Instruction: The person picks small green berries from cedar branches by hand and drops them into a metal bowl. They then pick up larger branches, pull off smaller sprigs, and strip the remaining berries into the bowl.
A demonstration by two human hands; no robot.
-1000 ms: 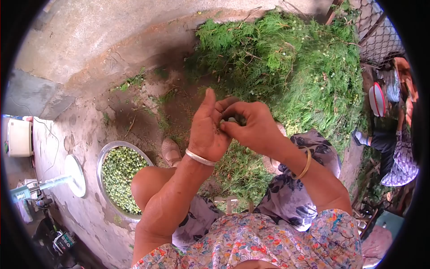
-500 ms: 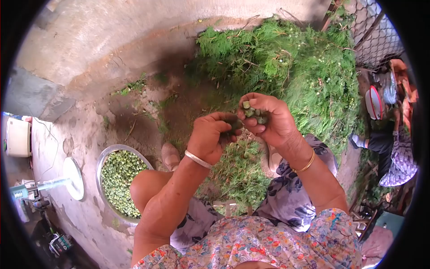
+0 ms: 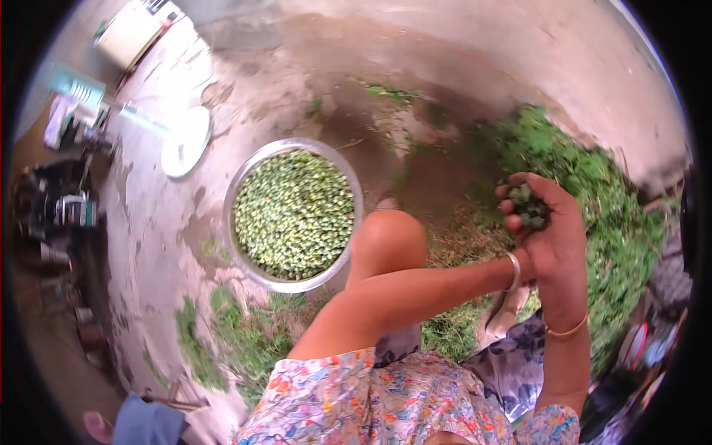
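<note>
My right hand (image 3: 558, 226) is raised, palm toward me, with its fingers curled round a clump of small green cones (image 3: 528, 208). My left forearm reaches across to the right, and my left hand (image 3: 526, 262) is at or behind the right wrist. Its fingers are hidden there, so whether it holds anything does not show. To the left of my bare knee stands a wide metal basin (image 3: 232, 248), filled with many similar green cones (image 3: 295, 215).
Cut leafy green branches (image 3: 623, 222) lie heaped on the right by the wall (image 3: 475, 52). Loose sprigs (image 3: 248, 334) are scattered on the ground below the basin. A fan with a round white base (image 3: 187, 144) stands at upper left, near dark equipment (image 3: 63, 196).
The view has swung left, bringing the basin nearer the middle. My hands were fingertip to fingertip; now the left is by the right wrist while the right still holds the cones.
</note>
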